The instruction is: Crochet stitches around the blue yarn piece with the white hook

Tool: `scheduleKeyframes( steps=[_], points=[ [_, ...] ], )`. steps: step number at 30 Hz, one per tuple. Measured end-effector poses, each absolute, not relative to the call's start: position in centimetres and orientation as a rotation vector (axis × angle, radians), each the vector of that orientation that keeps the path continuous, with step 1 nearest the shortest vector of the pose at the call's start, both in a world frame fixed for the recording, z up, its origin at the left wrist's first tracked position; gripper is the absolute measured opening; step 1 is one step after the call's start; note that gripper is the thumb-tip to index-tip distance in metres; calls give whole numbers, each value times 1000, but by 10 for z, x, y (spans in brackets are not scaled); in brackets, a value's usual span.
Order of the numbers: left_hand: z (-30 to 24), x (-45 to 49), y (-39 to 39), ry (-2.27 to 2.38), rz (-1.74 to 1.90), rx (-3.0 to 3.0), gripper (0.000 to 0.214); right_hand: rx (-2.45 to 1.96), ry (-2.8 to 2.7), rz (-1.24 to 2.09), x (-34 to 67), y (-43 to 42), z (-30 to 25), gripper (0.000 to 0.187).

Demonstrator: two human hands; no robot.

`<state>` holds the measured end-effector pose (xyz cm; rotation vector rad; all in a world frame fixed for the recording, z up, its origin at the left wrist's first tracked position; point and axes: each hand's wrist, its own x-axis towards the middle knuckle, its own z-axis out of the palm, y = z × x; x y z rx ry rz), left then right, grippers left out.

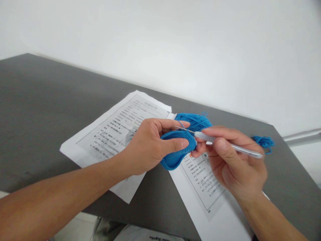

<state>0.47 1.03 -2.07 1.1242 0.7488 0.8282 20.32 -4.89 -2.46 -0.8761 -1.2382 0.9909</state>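
My left hand (152,144) pinches a blue crochet piece (173,160), a rounded, cupped shape, with the thumb across its near side. A strand of blue yarn runs by the raised left index finger. Between the thumb and fingers of my right hand (235,160) is a crochet hook (247,151) with a pale grey handle. Its thin metal shaft points left, over the upper edge of the crochet piece, close to the left index fingertip. Whether the hook tip catches the yarn is too small to tell.
Behind the hands lies a ball of blue yarn (194,121). A small blue yarn bundle (263,141) is near the right edge of the dark grey table (62,100). Printed sheets (97,134) lie under the hands. A white wall (160,43) rises behind the table.
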Motion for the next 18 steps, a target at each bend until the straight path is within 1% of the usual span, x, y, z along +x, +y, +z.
scheduleKeyframes(
  steps=[8, 12, 18],
  points=[
    [-17, 5, 8, 757, 827, 1192, 25, -917, -1430, 847, 218, -53, -21, 18],
    [-16, 4, 8, 825, 821, 1216, 27, -963, -1524, 760, 226, -56, -19, 18],
    [-16, 3, 9, 857, 845, 1275, 21, -974, -1620, 657, 231, -57, -18, 22]
  ],
)
